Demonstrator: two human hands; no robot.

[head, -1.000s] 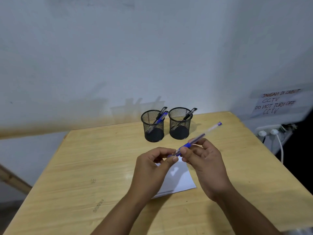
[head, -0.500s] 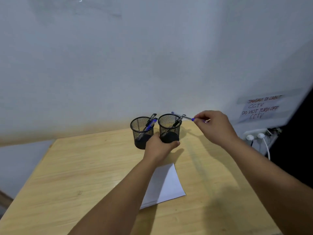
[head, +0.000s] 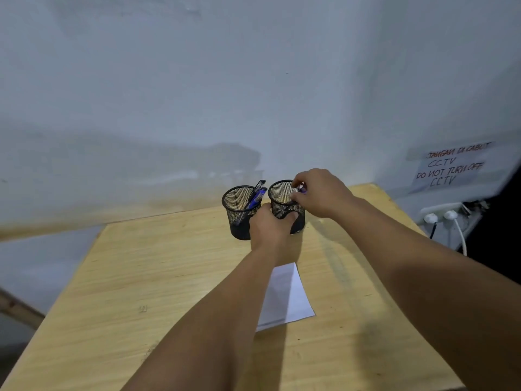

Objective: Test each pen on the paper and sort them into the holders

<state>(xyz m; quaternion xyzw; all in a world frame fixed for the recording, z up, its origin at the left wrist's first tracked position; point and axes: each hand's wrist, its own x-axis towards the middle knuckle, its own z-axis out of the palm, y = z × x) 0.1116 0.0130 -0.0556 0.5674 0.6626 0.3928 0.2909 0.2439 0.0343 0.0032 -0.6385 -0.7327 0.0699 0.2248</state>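
Left hand (head: 270, 224) grips right holder (head: 286, 207), steadying | right hand (head: 318, 193) now at holder rim, pinching pen (head: 302, 189), no longer held over paper (head: 284, 297) | pen tested, entering holder; release pending | left holder (head: 239, 211) on surface (head: 141, 277)

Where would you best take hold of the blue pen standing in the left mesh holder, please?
Pinch the upper end of the blue pen where it sticks out above the rim of the left holder, coming from above. It leans right against the rim, beside a black pen, so lift along its tilt. The mesh wall blocks any sideways approach lower down.
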